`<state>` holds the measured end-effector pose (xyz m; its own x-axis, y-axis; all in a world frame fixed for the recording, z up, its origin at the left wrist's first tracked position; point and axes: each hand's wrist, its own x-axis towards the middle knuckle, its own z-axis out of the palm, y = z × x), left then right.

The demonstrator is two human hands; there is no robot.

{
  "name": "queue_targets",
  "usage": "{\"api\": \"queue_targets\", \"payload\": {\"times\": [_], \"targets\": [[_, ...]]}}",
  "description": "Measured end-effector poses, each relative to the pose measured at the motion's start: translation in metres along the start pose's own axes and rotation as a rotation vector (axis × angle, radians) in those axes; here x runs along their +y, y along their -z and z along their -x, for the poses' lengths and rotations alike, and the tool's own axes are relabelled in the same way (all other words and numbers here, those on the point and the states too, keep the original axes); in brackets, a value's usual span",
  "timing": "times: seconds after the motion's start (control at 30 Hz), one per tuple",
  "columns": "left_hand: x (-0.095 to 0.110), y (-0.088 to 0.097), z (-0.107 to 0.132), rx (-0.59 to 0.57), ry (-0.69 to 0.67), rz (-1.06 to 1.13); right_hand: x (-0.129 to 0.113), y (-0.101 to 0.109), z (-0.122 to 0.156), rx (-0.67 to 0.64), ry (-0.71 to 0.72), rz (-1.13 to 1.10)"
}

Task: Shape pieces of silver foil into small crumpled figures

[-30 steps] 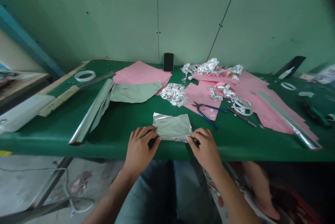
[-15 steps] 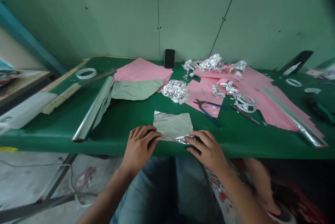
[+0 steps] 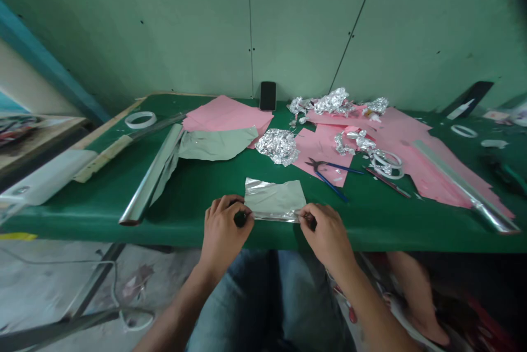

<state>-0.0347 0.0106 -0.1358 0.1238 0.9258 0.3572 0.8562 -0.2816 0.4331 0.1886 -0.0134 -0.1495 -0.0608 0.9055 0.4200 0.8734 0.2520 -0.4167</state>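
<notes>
A small rectangular sheet of silver foil (image 3: 275, 197) lies near the front edge of the green table (image 3: 197, 187). My left hand (image 3: 224, 228) pinches the sheet's near left end, and a dark rod-like end shows between its fingers. My right hand (image 3: 325, 231) pinches the near right end the same way. The sheet's near edge looks rolled between the two hands.
A foil roll (image 3: 152, 175) with a loose sheet lies to the left. Pink paper (image 3: 226, 113), crumpled foil balls (image 3: 278, 146), blue-handled pliers (image 3: 329, 168), tape rings (image 3: 385, 161) and a second foil roll (image 3: 465, 187) lie behind and right. A phone (image 3: 267, 95) leans on the wall.
Half a second ago both hands lay flatter over the sheet's near edge; now their fingers are curled and pinch its two ends. The sheet stays in place.
</notes>
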Motion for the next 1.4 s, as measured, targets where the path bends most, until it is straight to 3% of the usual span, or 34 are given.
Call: {"api": "queue_targets", "payload": {"times": [0.23,0.4,0.5,0.6,0.7,0.83,0.97,1.07,1.17,1.23,1.3,1.4], "targets": [[0.007,-0.005,0.003,0.054,0.048,0.014,-0.015,-0.001,0.006,0.061,0.332,0.116],[0.005,-0.002,0.007,0.031,-0.083,-0.003,-0.03,-0.021,-0.001,-0.034,0.456,0.059],[-0.006,0.002,0.012,-0.027,-0.243,-0.03,-0.03,-0.028,-0.004,-0.042,0.488,0.068],[-0.015,0.005,0.019,-0.045,-0.389,-0.034,-0.029,-0.019,-0.006,-0.049,0.512,0.084],[-0.003,0.009,0.016,-0.005,-0.396,0.034,-0.031,0.013,-0.013,-0.064,0.484,0.118],[0.045,0.017,-0.012,0.036,-0.341,0.233,-0.033,0.064,-0.034,0.005,0.432,0.125],[0.078,0.014,-0.044,0.045,-0.257,0.42,-0.021,0.077,-0.051,0.049,0.418,0.069],[0.081,0.009,-0.056,0.009,-0.121,0.553,-0.008,0.07,-0.054,0.103,0.375,0.035],[0.077,0.008,-0.069,-0.077,-0.097,0.611,0.002,0.076,-0.064,0.132,0.34,0.037],[0.073,0.01,-0.089,-0.015,-0.108,0.598,0.011,0.087,-0.083,0.059,0.344,0.064],[0.067,0.01,-0.118,0.125,-0.116,0.543,0.025,0.098,-0.113,-0.057,0.372,0.072],[0.056,0.007,-0.172,0.164,-0.168,0.449,0.05,0.101,-0.166,-0.176,0.331,-0.016]]}}
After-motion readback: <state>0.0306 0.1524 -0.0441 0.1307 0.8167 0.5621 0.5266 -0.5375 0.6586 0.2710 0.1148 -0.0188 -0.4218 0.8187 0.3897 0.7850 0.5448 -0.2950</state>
